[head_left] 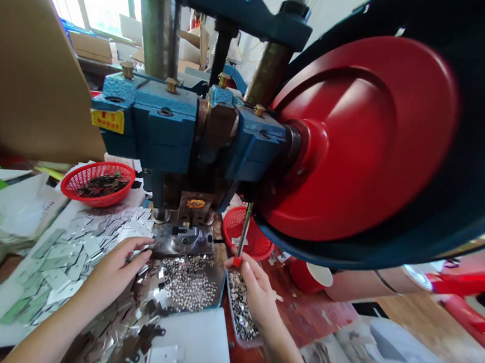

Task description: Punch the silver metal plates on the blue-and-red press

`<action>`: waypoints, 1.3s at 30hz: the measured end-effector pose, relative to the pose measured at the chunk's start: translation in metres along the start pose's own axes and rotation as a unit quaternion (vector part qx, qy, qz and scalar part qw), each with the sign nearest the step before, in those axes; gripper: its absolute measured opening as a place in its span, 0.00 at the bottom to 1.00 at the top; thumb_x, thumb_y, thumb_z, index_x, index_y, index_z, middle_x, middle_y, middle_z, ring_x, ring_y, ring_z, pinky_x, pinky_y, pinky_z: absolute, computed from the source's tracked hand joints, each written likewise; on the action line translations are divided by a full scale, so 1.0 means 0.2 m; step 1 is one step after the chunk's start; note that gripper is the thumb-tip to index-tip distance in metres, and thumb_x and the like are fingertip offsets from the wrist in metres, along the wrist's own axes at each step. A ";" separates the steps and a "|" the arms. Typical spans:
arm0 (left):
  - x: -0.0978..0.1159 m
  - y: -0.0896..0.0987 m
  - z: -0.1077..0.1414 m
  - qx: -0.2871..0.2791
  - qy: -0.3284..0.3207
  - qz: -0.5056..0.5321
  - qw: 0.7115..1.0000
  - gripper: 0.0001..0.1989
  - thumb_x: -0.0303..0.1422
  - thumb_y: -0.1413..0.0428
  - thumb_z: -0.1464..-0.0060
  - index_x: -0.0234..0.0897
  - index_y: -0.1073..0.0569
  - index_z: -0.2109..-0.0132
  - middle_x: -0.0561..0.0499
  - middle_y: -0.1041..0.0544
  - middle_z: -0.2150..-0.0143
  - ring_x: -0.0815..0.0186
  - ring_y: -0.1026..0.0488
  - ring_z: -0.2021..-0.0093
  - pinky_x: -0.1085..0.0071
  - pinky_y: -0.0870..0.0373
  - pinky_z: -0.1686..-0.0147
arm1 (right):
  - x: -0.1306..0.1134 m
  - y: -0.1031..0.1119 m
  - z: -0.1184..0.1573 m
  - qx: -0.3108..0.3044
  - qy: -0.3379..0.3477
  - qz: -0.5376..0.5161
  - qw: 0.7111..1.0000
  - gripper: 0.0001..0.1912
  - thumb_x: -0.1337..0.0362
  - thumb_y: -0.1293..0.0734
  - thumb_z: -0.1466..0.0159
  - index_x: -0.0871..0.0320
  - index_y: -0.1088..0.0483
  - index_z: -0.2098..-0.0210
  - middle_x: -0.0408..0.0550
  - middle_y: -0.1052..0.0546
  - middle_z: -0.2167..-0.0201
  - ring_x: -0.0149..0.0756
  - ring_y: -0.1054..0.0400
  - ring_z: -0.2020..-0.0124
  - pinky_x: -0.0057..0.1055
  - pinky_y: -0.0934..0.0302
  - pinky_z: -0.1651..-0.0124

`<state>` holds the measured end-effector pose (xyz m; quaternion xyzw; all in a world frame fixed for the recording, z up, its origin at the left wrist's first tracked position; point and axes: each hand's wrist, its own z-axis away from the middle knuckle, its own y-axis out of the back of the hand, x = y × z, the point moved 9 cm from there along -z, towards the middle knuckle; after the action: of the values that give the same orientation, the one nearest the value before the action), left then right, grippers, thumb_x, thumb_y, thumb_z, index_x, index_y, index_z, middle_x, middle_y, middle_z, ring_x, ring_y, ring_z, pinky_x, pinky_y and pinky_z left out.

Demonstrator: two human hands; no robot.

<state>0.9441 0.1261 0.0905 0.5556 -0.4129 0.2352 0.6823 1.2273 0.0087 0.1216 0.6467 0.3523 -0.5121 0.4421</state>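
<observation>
My left hand [120,264] reaches in beside the metal die [185,239] at the foot of a blue press [167,122]. Its forefinger and thumb are apart, and I see nothing held between them. My right hand [257,289] closes around the red end of a thin metal rod [244,229] that slants down from the press. Between the hands, many small shiny metal pieces [190,283] lie on the press bed. A clear box [246,341] of similar small parts stands under my right hand. Flat metal plates [68,263] are spread left of my left hand.
A large red flywheel [367,141] fills the upper right. One red basket [98,199] with dark pieces stands at the left, another red basket [258,244] behind my right hand. A white pad [208,341] lies in front, and a red cup [308,276] stands farther right.
</observation>
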 end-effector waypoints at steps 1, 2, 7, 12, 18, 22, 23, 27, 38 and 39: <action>-0.01 0.01 0.01 0.001 -0.001 -0.008 1.000 0.21 0.49 0.50 0.47 0.44 0.29 0.51 0.49 0.26 0.50 0.58 0.29 0.51 0.60 0.35 0.48 | 0.00 0.00 -0.01 0.000 0.006 0.010 1.000 0.22 0.46 0.41 0.37 0.57 0.25 0.62 0.50 0.22 0.65 0.41 0.29 0.59 0.35 0.38 0.51; -0.02 0.03 0.03 0.004 -0.001 -0.015 1.000 0.21 0.49 0.50 0.47 0.45 0.29 0.51 0.50 0.26 0.49 0.58 0.30 0.50 0.61 0.35 0.48 | 0.01 -0.01 -0.01 0.005 0.013 0.022 1.000 0.22 0.47 0.40 0.37 0.58 0.26 0.62 0.50 0.22 0.65 0.40 0.29 0.60 0.35 0.37 0.52; -0.11 0.16 0.09 0.041 0.016 -0.055 0.998 0.22 0.52 0.51 0.48 0.47 0.28 0.52 0.51 0.27 0.47 0.56 0.31 0.47 0.61 0.35 0.47 | 0.14 0.02 -0.03 0.065 0.036 0.060 0.995 0.22 0.49 0.41 0.37 0.58 0.30 0.53 0.49 0.22 0.65 0.39 0.29 0.64 0.32 0.36 0.58; -0.21 0.29 0.17 0.070 0.015 -0.110 0.991 0.21 0.52 0.51 0.48 0.50 0.29 0.52 0.53 0.28 0.46 0.55 0.32 0.46 0.60 0.34 0.48 | 0.22 -0.08 -0.13 0.062 0.015 0.048 0.997 0.24 0.49 0.45 0.35 0.58 0.31 0.51 0.51 0.22 0.63 0.40 0.29 0.60 0.34 0.35 0.58; -0.13 0.24 0.24 0.063 -0.045 -0.174 0.982 0.18 0.49 0.51 0.46 0.45 0.26 0.59 0.50 0.24 0.54 0.57 0.27 0.54 0.62 0.31 0.53 | 0.07 -0.44 -0.39 -0.025 0.063 0.254 0.965 0.16 0.57 0.35 0.42 0.57 0.28 0.57 0.51 0.23 0.64 0.41 0.30 0.61 0.35 0.39 0.57; -0.05 0.10 0.27 0.025 -0.098 -0.208 0.973 0.15 0.45 0.51 0.44 0.45 0.25 0.59 0.50 0.24 0.56 0.58 0.28 0.54 0.59 0.33 0.51 | 0.11 -0.39 -0.46 0.016 0.007 0.169 0.985 0.07 0.59 0.34 0.44 0.57 0.28 0.71 0.44 0.25 0.74 0.36 0.32 0.70 0.30 0.40 0.64; -0.04 0.07 0.27 0.018 -0.104 -0.214 0.971 0.14 0.44 0.51 0.44 0.45 0.25 0.59 0.51 0.24 0.57 0.59 0.29 0.55 0.58 0.34 0.51 | 0.13 -0.32 -0.46 0.043 -0.006 0.131 0.990 0.08 0.58 0.34 0.45 0.57 0.29 0.72 0.43 0.26 0.76 0.35 0.33 0.72 0.30 0.40 0.66; -0.04 0.04 0.24 -0.007 -0.117 -0.224 0.968 0.12 0.41 0.51 0.43 0.44 0.25 0.61 0.51 0.25 0.58 0.59 0.29 0.56 0.57 0.34 0.52 | 0.19 -0.05 -0.36 0.119 -0.035 0.043 0.991 0.19 0.49 0.38 0.43 0.59 0.31 0.63 0.44 0.27 0.77 0.35 0.34 0.76 0.31 0.39 0.70; 0.13 -0.43 0.49 -0.254 -0.147 -0.208 0.933 0.13 0.36 0.40 0.54 0.44 0.27 0.58 0.48 0.29 0.53 0.53 0.33 0.52 0.54 0.35 0.53 | 0.02 -0.39 0.22 -0.225 0.071 0.257 0.937 0.09 0.63 0.37 0.37 0.52 0.26 0.60 0.46 0.22 0.63 0.38 0.30 0.60 0.33 0.40 0.55; 0.13 -0.45 0.51 -0.256 -0.140 -0.215 0.932 0.12 0.34 0.40 0.55 0.43 0.27 0.60 0.48 0.29 0.52 0.52 0.33 0.52 0.54 0.35 0.53 | 0.02 -0.38 0.22 -0.209 0.068 0.270 0.938 0.09 0.64 0.38 0.36 0.53 0.26 0.61 0.45 0.22 0.64 0.37 0.30 0.60 0.33 0.40 0.55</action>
<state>0.9986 0.0014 0.0659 0.4652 -0.4209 -0.1109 0.7708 1.1447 -0.0043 0.0972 0.6440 0.2928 -0.2434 0.6635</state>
